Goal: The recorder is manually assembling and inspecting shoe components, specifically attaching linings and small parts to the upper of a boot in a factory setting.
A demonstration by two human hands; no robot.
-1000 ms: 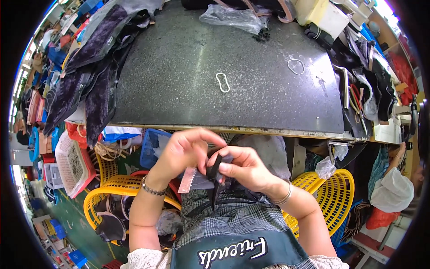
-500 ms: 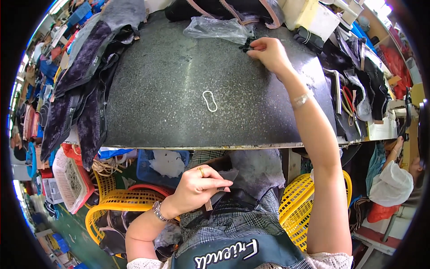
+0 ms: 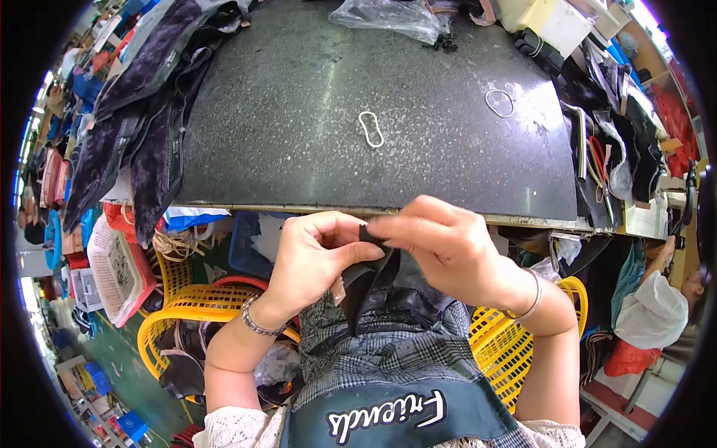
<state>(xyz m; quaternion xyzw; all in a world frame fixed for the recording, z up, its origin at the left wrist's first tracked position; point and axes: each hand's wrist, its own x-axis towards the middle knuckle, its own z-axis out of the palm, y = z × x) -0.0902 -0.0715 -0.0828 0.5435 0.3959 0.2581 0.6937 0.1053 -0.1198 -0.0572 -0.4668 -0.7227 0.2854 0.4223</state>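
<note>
Over my lap, just in front of the table edge, my left hand (image 3: 317,254) pinches the top of a black leather-like piece (image 3: 358,299), which hangs down in folds. My right hand (image 3: 455,250) meets it there, thumb and fingers drawn together at the piece's upper edge. Motion smears its fingertips, and whether they hold a small part is hidden. On the dark table (image 3: 284,149) lie a white rubber band (image 3: 362,124) and a thinner pale loop (image 3: 488,103). A small black heap (image 3: 447,43) sits beside a clear plastic bag (image 3: 388,19) at the back.
Dark furry boot pieces (image 3: 157,168) drape over the table's left side. Scissors with red handles (image 3: 596,153) lie at the right. Yellow baskets (image 3: 160,321) flank my lap, with a blue crate (image 3: 246,250) under the table. Another person (image 3: 650,306) sits far right.
My right hand has come back from the black heap at the rear to the leather piece. My left hand has risen slightly with it. The thin loop now shows on the table.
</note>
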